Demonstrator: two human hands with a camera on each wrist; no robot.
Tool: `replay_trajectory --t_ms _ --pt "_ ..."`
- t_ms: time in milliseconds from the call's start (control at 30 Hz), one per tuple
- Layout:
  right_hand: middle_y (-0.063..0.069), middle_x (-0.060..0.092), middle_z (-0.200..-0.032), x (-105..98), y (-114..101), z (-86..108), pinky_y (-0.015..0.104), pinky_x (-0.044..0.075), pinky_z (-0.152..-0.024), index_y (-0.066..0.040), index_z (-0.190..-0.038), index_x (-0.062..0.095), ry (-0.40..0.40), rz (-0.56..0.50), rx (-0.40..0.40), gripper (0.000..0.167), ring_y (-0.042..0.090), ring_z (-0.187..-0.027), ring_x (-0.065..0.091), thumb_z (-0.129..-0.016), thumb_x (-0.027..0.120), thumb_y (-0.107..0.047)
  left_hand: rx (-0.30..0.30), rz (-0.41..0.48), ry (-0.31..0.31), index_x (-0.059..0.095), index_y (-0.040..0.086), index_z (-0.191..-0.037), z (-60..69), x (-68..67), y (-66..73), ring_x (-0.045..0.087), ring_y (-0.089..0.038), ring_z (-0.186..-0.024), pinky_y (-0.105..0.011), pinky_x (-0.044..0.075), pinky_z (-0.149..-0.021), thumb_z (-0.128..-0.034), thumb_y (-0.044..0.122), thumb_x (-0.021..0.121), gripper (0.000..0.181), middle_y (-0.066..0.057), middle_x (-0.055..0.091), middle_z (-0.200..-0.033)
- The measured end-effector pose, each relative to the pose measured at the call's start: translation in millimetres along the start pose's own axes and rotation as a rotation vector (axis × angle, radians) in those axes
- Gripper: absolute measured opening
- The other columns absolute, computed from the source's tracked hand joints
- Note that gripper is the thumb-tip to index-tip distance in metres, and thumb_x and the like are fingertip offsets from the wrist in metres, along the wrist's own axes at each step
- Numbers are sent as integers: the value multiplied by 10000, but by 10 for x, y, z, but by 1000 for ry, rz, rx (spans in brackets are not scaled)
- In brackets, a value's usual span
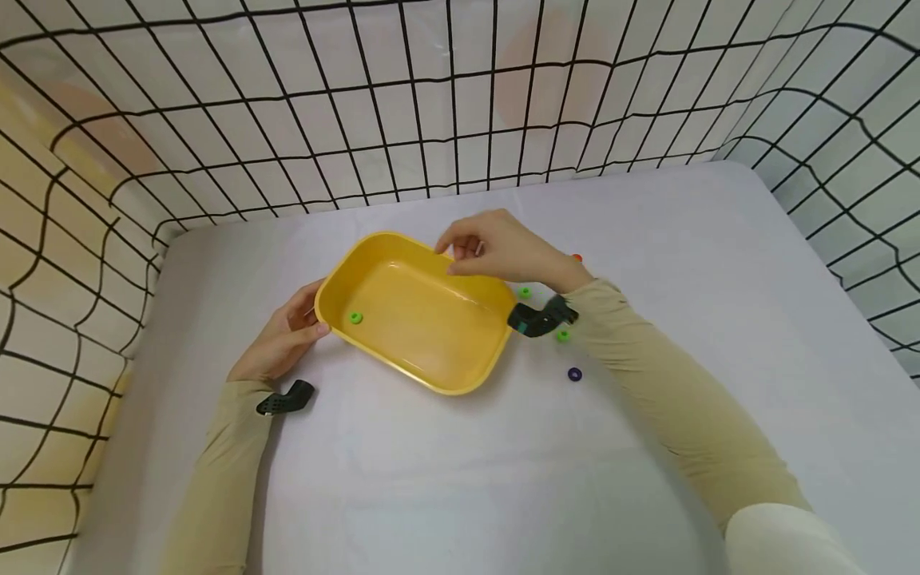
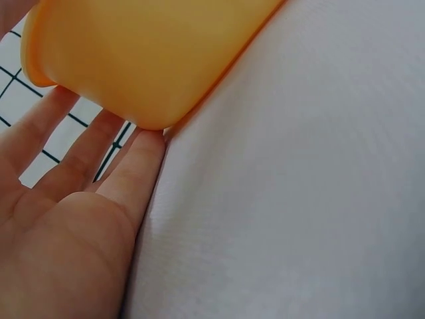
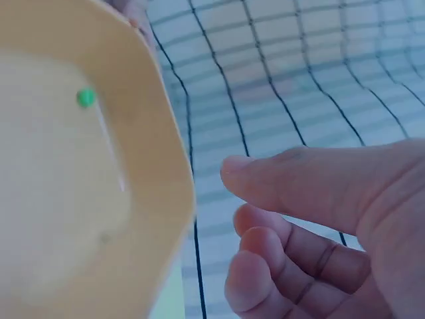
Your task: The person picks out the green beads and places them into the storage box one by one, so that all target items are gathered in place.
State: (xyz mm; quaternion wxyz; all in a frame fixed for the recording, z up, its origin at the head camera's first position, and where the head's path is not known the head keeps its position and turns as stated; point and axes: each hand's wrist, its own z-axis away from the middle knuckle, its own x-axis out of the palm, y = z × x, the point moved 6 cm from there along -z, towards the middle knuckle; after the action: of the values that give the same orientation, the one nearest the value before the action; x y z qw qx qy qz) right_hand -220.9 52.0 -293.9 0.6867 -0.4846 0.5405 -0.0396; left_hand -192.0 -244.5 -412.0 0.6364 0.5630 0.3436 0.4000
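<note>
A yellow plastic tub (image 1: 431, 351) sits on the white-covered table, one small green ring (image 1: 355, 318) inside it near the left end. My left hand (image 1: 283, 339) holds that end, thumb by the rim; in the left wrist view its fingers (image 2: 136, 159) touch the outer wall. Over the tub's back right rim is my right hand (image 1: 496, 243), fingers loosely bent. The right wrist view shows a gap between thumb and fingertips (image 3: 247, 279), with nothing held. Right of the tub lie a green ring (image 1: 525, 292), another green ring (image 1: 563, 336) and a purple ring (image 1: 574, 374).
A small red piece (image 1: 577, 258) shows partly behind my right wrist. Black wire grid (image 1: 453, 112) stands along the back and both sides of the table. Dark wrist cameras sit on both sleeves. White cloth (image 1: 431, 479) covers the table in front of the tub.
</note>
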Motion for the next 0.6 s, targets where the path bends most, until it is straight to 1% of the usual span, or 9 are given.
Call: replay_trajectory --t_ms 133,233,300,400,500,600 --pt "40 635 -862 -134 325 586 233 494 -725 -57 -1125 705 94 -9 88 245 176 -813 556 -891 726 -126 10 8 -5 315 149 -1530 -20 -7 -9 437 -178 -1254 -167 428 -1029 -962 -9 562 639 -36 364 -1509" --pt "44 630 -881 -168 569 993 195 487 -708 -60 -1135 706 149 -7 176 256 186 -824 548 -891 733 -135 14 5 -11 308 147 -1530 -38 -5 -14 439 -176 -1255 -171 428 -1030 -961 -18 553 641 -49 356 -1517" --pt "49 629 -886 -158 712 1220 170 486 -699 -59 -1132 708 178 -23 232 256 189 -824 551 -890 736 -140 16 6 -14 306 148 -1531 -36 -6 -13 441 -174 -1250 -169 429 -1028 -960 -18 553 643 -51 349 -1521" --pt "59 621 -885 -108 879 1498 156 485 -682 -52 -1126 710 198 -65 304 263 174 -817 551 -884 744 -146 12 7 -10 307 147 -1530 -20 -7 -7 440 -168 -1247 -163 430 -1025 -960 -17 557 644 -47 348 -1520" --pt "62 613 -871 -55 1007 1713 158 483 -646 -53 -1107 715 223 -106 332 255 145 -790 549 -870 758 -138 0 -4 2 302 153 -1533 -5 -7 -7 427 -168 -1261 -147 427 -1022 -962 0 570 649 -57 330 -1533" --pt "62 609 -865 -19 1109 1888 160 479 -615 -49 -1106 711 250 -131 354 259 127 -764 548 -865 762 -132 -10 -10 10 299 161 -1536 0 0 -14 418 -165 -1273 -136 426 -1019 -962 14 582 657 -62 316 -1545"
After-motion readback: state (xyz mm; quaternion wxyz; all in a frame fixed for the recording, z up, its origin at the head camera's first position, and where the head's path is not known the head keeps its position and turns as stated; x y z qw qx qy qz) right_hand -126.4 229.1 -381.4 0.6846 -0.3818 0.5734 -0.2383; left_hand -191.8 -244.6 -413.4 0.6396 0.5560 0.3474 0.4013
